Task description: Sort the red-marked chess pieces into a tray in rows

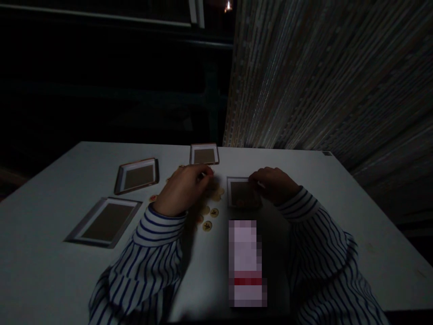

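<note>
Over a loose group of round Chinese chess pieces (214, 212) reaches my left hand (181, 189), its thumb and fingers curled into a pinch. Whatever sits between those fingertips, if anything, is too dark to make out. My right hand (275, 184) has its fingertips pinched over the right edge of a shallow rectangular tray (233, 179). What they grip is hidden by shadow. A few faint pieces lie inside this tray near its front side. More pieces lie beside and beneath my left hand, one with a red mark (153, 198) left of the wrist.
Two more shallow trays, one at the back (217, 155) and one at the left (156, 171), stand on the white table (338, 203). A flat grey-bordered rectangle (76, 232) lies nearer left. A blurred-out pale object (245, 253) sits in front. Behind hangs a string curtain (287, 81). Lighting is dim.
</note>
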A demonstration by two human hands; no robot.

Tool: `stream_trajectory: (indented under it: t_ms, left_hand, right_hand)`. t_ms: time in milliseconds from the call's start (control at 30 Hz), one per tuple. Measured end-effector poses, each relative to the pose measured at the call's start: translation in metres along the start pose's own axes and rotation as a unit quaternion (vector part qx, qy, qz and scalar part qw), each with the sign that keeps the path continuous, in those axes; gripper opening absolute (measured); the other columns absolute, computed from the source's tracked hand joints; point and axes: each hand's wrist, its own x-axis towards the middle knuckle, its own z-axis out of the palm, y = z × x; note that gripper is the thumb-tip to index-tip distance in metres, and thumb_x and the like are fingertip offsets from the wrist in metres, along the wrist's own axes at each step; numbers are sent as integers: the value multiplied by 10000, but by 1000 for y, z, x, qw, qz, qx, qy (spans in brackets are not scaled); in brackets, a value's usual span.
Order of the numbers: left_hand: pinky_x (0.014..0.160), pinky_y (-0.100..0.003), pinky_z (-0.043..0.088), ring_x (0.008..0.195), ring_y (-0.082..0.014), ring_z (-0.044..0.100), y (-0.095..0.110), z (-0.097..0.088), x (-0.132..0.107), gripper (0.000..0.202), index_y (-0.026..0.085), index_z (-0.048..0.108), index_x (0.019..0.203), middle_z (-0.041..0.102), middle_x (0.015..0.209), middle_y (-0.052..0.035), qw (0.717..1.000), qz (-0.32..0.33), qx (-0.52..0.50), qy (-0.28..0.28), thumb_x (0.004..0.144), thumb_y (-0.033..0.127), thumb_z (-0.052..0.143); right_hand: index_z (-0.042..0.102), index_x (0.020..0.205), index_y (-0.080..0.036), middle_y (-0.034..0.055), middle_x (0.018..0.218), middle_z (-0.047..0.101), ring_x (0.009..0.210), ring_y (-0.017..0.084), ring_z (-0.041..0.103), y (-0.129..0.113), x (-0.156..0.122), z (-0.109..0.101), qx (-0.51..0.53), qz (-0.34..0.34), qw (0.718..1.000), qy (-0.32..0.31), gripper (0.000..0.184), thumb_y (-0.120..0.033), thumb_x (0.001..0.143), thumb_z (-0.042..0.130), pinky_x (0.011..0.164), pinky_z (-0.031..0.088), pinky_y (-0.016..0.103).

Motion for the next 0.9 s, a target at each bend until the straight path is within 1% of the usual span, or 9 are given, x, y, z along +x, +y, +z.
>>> stream_trajectory:
  t_ms: [100,300,433,533,600,700,800,900]
  left_hand:
    - [765,-260,447,833,-179,621,-7,-9,-13,268,214,631,936,684,914,-12,1000,-21,-13,13,817,347,431]
    - [745,-255,460,773,-167,626,-25,-18,-38,278,211,634,921,690,896,-9,998,-45,-13,47,820,379,437]
    - [707,-258,473,758,-172,630,-37,-21,-56,294,201,632,897,694,868,-19,996,-74,-21,54,822,401,431]
    - [700,-269,479,785,-183,628,-47,-22,-71,320,192,631,902,687,909,-39,994,-83,-30,61,820,427,429]
    - [707,-274,481,819,-187,623,-54,-22,-82,329,193,626,918,678,953,-46,993,-84,-36,80,818,441,435]
    - [723,-283,487,848,-188,620,-64,-20,-99,328,197,619,935,671,978,-47,990,-97,-47,89,822,444,435]
    - [805,-317,480,951,-208,596,-73,-15,-114,331,195,614,947,651,1044,-60,986,-121,-42,107,824,444,434]
    - [889,-334,450,1000,-199,577,-78,-7,-126,297,207,608,959,640,1071,-53,985,-120,-49,112,842,403,418]
  right_hand:
    - [603,1017,-174,75,965,649,876,179,562,-4,0,-1,6,-5,1000,11,242,-251,850,446,743,366,299]
    - [616,1014,-172,80,978,654,884,184,572,-21,1,-9,-5,-6,1000,-11,251,-250,862,432,742,377,295]
    - [620,1004,-177,72,978,644,901,181,560,-28,-1,-11,7,-28,1000,11,249,-259,862,432,764,372,285]
    - [618,992,-176,77,972,635,888,179,551,-32,-2,-10,9,-34,999,27,250,-275,864,427,758,366,281]
    - [619,980,-180,80,974,629,880,182,547,-36,0,-8,4,-40,999,25,247,-276,862,424,747,360,283]
    - [625,960,-196,84,964,625,864,195,547,-46,4,-6,-18,-56,998,6,233,-275,846,438,698,349,287]
    - [630,955,-201,87,910,633,822,200,553,-61,8,-6,-37,-74,996,-14,235,-273,840,438,645,335,287]
    - [635,938,-190,83,904,637,841,197,556,-76,9,-4,-24,-104,994,-14,234,-267,845,434,674,342,290]
